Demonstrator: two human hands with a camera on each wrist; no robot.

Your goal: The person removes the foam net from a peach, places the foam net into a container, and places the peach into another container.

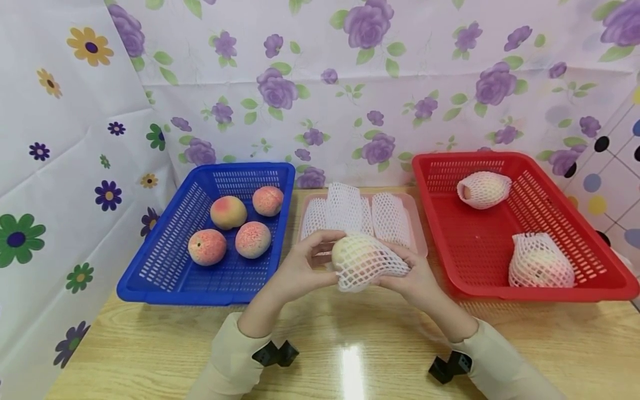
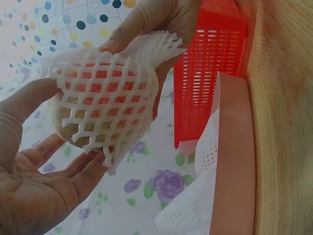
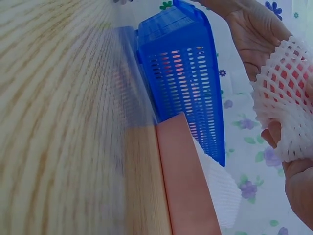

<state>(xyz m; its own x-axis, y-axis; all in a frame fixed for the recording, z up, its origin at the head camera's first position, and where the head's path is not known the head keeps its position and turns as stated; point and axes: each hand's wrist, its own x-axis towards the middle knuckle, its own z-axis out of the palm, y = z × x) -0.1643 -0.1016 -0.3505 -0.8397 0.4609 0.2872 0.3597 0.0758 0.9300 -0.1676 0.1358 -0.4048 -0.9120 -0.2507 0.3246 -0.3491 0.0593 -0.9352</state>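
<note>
A peach (image 1: 339, 256), mostly inside a white foam net (image 1: 367, 260), is up above the table (image 1: 390, 339), near the pink tray (image 1: 421, 244). The left hand (image 1: 303, 269) grips its barer end; the right hand (image 1: 415, 278) pinches the net's narrow end. Four bare peaches (image 1: 228, 213) sit in the blue basket (image 1: 286, 222), two netted ones (image 1: 484, 190) in the red basket (image 1: 470, 239).

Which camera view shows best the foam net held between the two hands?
The left wrist view: the foam net appears large there, its mesh and the fruit inside visible. The head view shows it smaller; the right wrist view cuts it at the right edge.
</note>
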